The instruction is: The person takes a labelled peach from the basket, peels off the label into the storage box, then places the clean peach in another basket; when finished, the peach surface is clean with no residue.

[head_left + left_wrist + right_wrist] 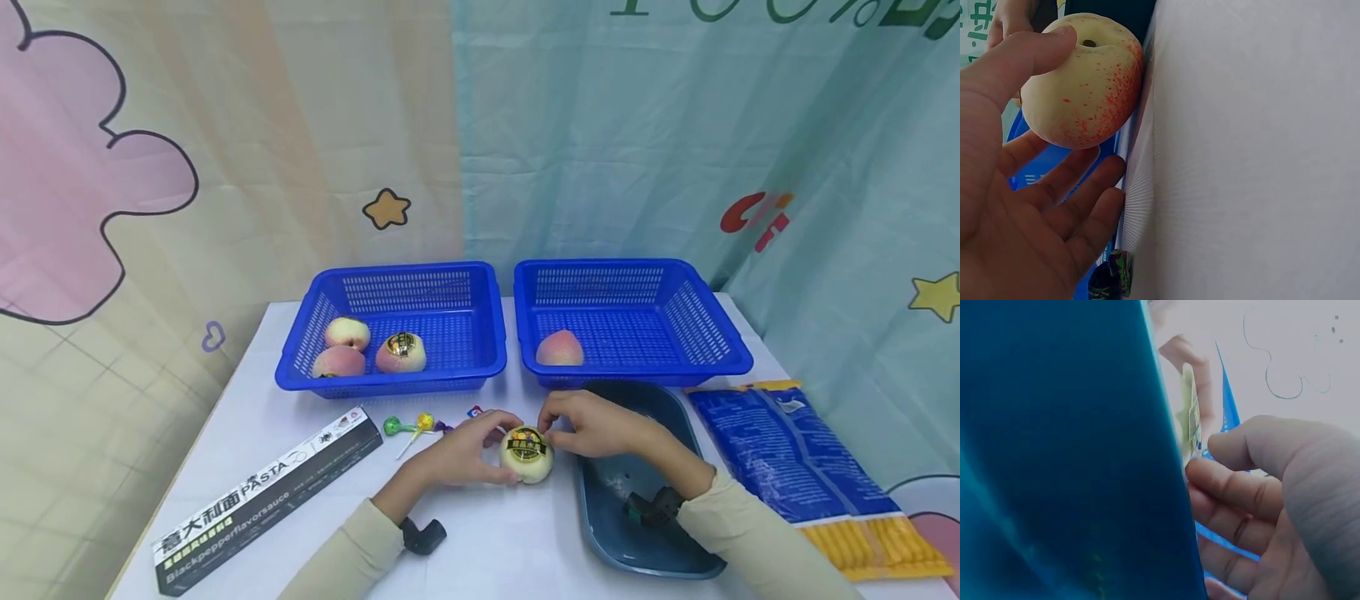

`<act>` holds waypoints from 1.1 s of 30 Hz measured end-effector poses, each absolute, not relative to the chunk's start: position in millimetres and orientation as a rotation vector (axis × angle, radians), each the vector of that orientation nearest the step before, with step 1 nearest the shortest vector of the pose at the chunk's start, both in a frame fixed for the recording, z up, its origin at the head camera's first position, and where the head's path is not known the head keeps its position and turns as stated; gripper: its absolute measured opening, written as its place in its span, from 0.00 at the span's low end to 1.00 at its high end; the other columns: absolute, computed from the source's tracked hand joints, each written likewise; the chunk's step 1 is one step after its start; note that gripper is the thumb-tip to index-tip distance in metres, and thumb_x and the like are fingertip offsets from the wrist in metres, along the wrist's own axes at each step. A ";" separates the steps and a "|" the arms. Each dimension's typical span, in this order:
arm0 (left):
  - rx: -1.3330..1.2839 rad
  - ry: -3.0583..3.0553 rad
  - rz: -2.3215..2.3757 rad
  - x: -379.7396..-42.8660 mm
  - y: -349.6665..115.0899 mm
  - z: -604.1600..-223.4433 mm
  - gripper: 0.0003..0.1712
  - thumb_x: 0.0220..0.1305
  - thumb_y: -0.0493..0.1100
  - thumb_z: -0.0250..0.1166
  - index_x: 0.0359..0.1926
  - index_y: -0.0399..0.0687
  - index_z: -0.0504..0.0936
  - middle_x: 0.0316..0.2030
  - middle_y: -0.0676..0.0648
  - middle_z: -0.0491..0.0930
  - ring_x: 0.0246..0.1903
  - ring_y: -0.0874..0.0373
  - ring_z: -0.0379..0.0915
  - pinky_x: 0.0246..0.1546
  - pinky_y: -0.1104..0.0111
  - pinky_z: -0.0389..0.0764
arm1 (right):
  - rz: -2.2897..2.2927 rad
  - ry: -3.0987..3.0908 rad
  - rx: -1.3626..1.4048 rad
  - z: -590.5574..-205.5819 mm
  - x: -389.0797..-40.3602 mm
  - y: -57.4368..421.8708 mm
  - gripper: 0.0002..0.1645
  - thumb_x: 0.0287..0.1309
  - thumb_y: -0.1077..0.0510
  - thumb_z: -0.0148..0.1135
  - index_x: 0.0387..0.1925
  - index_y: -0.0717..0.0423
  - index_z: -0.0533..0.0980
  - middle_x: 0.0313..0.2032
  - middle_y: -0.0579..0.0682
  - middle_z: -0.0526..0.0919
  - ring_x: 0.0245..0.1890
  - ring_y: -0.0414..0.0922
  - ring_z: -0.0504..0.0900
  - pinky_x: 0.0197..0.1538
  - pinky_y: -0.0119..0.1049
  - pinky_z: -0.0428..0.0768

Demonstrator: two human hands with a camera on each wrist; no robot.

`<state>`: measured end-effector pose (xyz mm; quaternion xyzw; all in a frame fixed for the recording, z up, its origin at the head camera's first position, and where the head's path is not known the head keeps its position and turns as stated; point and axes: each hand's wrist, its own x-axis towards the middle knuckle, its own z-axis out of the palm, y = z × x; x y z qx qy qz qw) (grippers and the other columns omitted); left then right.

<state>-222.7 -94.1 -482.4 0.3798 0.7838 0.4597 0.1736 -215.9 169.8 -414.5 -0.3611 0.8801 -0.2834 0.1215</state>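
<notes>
A pale peach (pixel 527 467) with a round dark-and-gold sticker (pixel 525 442) on top rests on the white table (pixel 487 550), just left of a dark blue tray (pixel 637 542). My left hand (pixel 487 450) grips the peach from the left. In the left wrist view its thumb (pixel 1035 53) lies over the peach (pixel 1085 81) and its fingers curl beneath. My right hand (pixel 551 433) reaches in from the right and pinches the sticker's edge. In the right wrist view the sticker (pixel 1189 415) shows edge-on by the right hand (pixel 1205 456), behind the tray wall (pixel 1066 456).
Two blue baskets stand at the back: the left basket (pixel 480 333) holds three peaches, the right basket (pixel 675 292) holds one peach (pixel 559 348). A black pasta box (pixel 270 496) and lollipops (pixel 405 427) lie at the left. A blue and yellow packet (pixel 810 475) lies at the right.
</notes>
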 end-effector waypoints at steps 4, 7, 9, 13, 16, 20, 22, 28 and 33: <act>1.070 2.281 1.266 -219.9 -93.0 -482.6 0.38 0.52 0.49 0.80 0.62 0.54 0.73 0.56 0.58 0.75 0.55 0.62 0.74 0.60 0.66 0.74 | -0.872 2.594 -0.993 -416.6 -215.1 163.4 0.04 0.61 0.61 0.66 0.34 0.48 0.82 0.32 0.36 0.79 0.33 0.37 0.76 0.38 0.35 0.82; 1.090 2.315 1.239 -217.5 -91.6 -481.4 0.37 0.52 0.50 0.80 0.61 0.56 0.73 0.55 0.59 0.76 0.57 0.62 0.73 0.62 0.66 0.72 | -0.887 2.612 -0.909 -416.2 -214.0 158.1 0.06 0.58 0.63 0.67 0.29 0.48 0.80 0.28 0.36 0.80 0.31 0.36 0.76 0.38 0.34 0.81; 1.112 2.328 1.223 -216.1 -90.7 -480.2 0.36 0.52 0.49 0.80 0.60 0.56 0.74 0.55 0.60 0.77 0.58 0.63 0.72 0.63 0.66 0.71 | -0.886 2.618 -0.854 -415.1 -212.8 155.0 0.08 0.57 0.64 0.67 0.27 0.48 0.79 0.26 0.36 0.79 0.29 0.36 0.75 0.35 0.32 0.80; 1.145 2.335 1.201 -214.3 -89.7 -478.6 0.35 0.51 0.48 0.79 0.59 0.57 0.73 0.55 0.60 0.78 0.57 0.65 0.73 0.62 0.66 0.71 | -0.881 2.640 -0.803 -413.2 -210.0 150.7 0.09 0.54 0.65 0.67 0.25 0.49 0.78 0.23 0.36 0.78 0.26 0.36 0.74 0.31 0.33 0.77; 1.150 2.340 1.192 -214.0 -89.6 -477.9 0.34 0.51 0.47 0.78 0.58 0.57 0.73 0.55 0.60 0.79 0.56 0.66 0.73 0.62 0.66 0.72 | -0.868 2.670 -0.788 -412.1 -207.4 147.6 0.09 0.54 0.63 0.67 0.24 0.47 0.78 0.22 0.34 0.77 0.27 0.34 0.73 0.46 0.43 0.75; 1.158 2.347 1.187 -213.3 -89.2 -478.4 0.33 0.51 0.47 0.78 0.56 0.57 0.73 0.54 0.60 0.79 0.55 0.66 0.73 0.61 0.65 0.72 | -0.869 2.681 -0.749 -408.6 -202.1 144.3 0.08 0.53 0.61 0.66 0.24 0.45 0.77 0.23 0.33 0.77 0.29 0.35 0.73 0.56 0.59 0.61; 1.163 2.342 1.193 -212.7 -88.6 -478.4 0.33 0.51 0.47 0.78 0.56 0.56 0.73 0.54 0.60 0.79 0.55 0.66 0.73 0.61 0.65 0.73 | -0.881 2.668 -0.743 -405.5 -197.8 143.5 0.08 0.53 0.61 0.66 0.24 0.45 0.77 0.24 0.33 0.78 0.29 0.36 0.74 0.54 0.58 0.60; 1.131 2.344 1.201 -212.4 -89.5 -480.3 0.33 0.50 0.47 0.79 0.56 0.57 0.72 0.53 0.59 0.79 0.54 0.65 0.75 0.59 0.66 0.74 | -1.094 2.539 -0.765 -384.7 -182.7 151.6 0.07 0.55 0.66 0.62 0.29 0.50 0.77 0.28 0.40 0.77 0.29 0.42 0.74 0.32 0.34 0.74; 1.117 2.342 1.228 -213.9 -91.6 -481.3 0.33 0.49 0.46 0.80 0.54 0.56 0.73 0.56 0.56 0.80 0.58 0.63 0.75 0.62 0.64 0.73 | -1.235 2.486 -0.715 -369.5 -187.2 192.7 0.06 0.65 0.66 0.60 0.32 0.55 0.76 0.29 0.46 0.76 0.29 0.44 0.73 0.28 0.33 0.73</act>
